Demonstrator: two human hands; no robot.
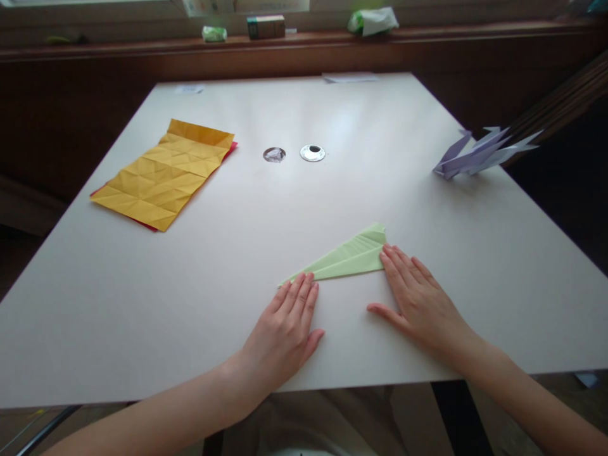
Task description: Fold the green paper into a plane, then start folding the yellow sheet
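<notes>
A folded piece of light green paper [354,255], long and tapering to a point at its left, lies flat on the white table [228,329] in front of me. My left hand [287,323] rests with outstretched fingertips on its narrow left end. At the wide right end, the fingertips of my right hand [418,297] touch the paper's edge. Both hands lie flat with palms down, thumbs held away from the fingers. Neither hand grips anything. Creases run across the paper's upper layer.
Creased yellow paper [164,174] lies over red paper [234,147] at the left. Two round inserts, one dark [274,154] and one silvery [312,152], sit mid-table. Folded lilac paper figures [468,155] stand near the right edge. A small box [266,27] is on the windowsill.
</notes>
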